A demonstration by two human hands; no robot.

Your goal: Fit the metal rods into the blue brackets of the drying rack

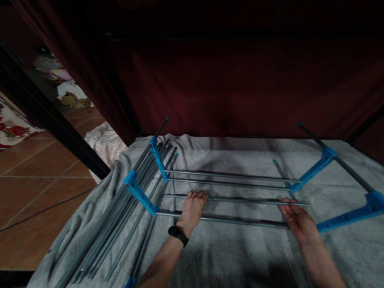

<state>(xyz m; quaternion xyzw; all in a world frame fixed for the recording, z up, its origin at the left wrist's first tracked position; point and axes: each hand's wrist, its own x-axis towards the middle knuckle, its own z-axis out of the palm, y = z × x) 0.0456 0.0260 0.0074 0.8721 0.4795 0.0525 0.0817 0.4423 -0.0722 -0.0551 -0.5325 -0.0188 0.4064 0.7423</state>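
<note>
From my remote seat, I see bare room on the grey blanket [245,256] toward its near edge; the far edge meets a maroon panel [242,93], and a bundle of rods [117,222] crowds the left edge. I count five blue brackets [141,195], three left and two right, and four slim crossbars [233,176] across the middle. My left hand [194,205] curls over the third crossbar [243,200] from the back, my right hand [299,218] pinching it near its right end. Bars look metallic, round; brackets plastic, angled; blanket soft, rumpled leftward.
</note>
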